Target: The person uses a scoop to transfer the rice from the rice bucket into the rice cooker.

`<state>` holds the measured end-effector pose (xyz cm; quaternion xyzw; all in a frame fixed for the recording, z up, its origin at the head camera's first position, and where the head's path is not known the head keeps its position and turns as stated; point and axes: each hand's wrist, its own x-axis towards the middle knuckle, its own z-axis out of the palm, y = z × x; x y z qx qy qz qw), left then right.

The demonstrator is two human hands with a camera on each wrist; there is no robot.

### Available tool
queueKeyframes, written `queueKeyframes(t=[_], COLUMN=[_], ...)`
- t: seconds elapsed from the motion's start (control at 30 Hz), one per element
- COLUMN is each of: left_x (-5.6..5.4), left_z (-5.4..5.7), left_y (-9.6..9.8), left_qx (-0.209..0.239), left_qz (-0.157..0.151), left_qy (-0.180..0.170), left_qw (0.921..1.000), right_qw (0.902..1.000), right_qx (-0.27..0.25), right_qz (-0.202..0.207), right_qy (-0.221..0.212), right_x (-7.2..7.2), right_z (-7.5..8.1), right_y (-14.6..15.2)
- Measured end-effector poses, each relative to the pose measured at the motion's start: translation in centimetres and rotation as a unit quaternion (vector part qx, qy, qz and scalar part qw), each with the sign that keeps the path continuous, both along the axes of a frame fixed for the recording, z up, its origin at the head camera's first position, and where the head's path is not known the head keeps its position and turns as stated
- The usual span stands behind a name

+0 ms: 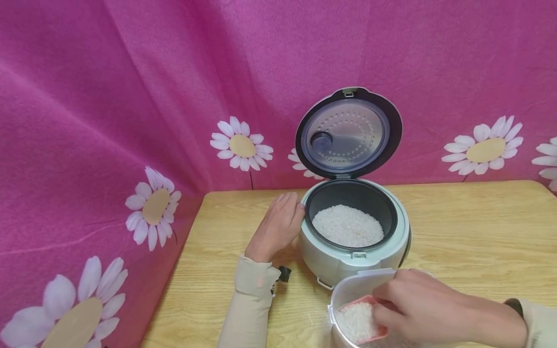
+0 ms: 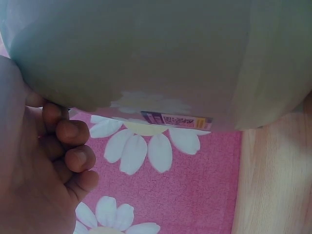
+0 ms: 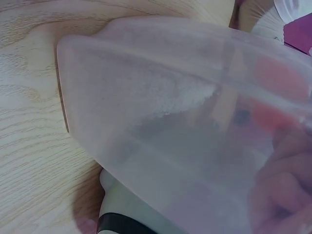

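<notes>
A pale green rice cooker (image 1: 313, 253) stands with its lid (image 1: 348, 133) raised, white rice (image 1: 348, 226) in its dark inner pot (image 1: 319, 193). At the cooker's left side rests my left hand (image 1: 278, 224), touching near the rim; in the left wrist view its fingers (image 2: 80, 158) are loosely curled beside the cooker's body (image 2: 161, 58). My right hand (image 1: 428, 307) grips a red scoop (image 1: 379, 333) inside a clear plastic container (image 1: 344, 290) in front of the cooker. Rice (image 1: 356, 321) lies at the scoop, partly hidden by the hand. Through the container wall (image 3: 122, 73), the right wrist view shows rice (image 3: 180, 97).
Everything stands on a light wooden table (image 1: 478, 232). A pink cloth (image 1: 270, 58) with white flowers hangs behind it and along its left side. The cooker's raised lid stands close in front of the cloth.
</notes>
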<state>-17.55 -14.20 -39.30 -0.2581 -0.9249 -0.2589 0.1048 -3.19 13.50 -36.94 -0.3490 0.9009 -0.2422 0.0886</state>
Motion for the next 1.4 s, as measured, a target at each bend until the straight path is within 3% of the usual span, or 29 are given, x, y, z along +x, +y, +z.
queueKeyframes(t=[0.13,0.43,0.6,0.7,0.83,0.9,1.4], left_x=[0.0,-0.1,-0.1,-0.1,-0.1,-0.1,0.0], left_z=[0.0,0.0,0.0,0.0,-0.1,-0.1,0.0], left_y=[0.0,0.0,0.0,0.0,0.0,0.0,0.0], left_qx=[0.003,0.006,0.006,0.008,0.008,0.007,0.011], left_qz=[0.0,-0.001,-0.001,0.0,0.0,-0.001,0.001], left_qy=[-0.005,-0.012,-0.014,-0.015,-0.014,-0.011,-0.019], left_qw=[1.0,0.9999,0.9999,0.9999,0.9999,0.9999,0.9998], right_qw=[0.9998,0.9995,0.9982,0.9984,0.9985,0.9982,0.9945], right_qx=[-0.007,-0.024,-0.034,-0.037,-0.034,-0.034,-0.072], right_qz=[-0.004,-0.02,-0.027,-0.029,-0.037,-0.04,-0.061], right_qy=[-0.02,-0.006,0.042,0.033,-0.022,-0.028,0.045], right_x=[-0.2,-0.1,0.0,-0.2,-0.4,-0.4,-1.1], right_z=[0.2,0.6,0.7,0.8,1.1,1.2,1.6], right_y=[0.3,1.2,1.8,2.2,2.8,3.0,4.4])
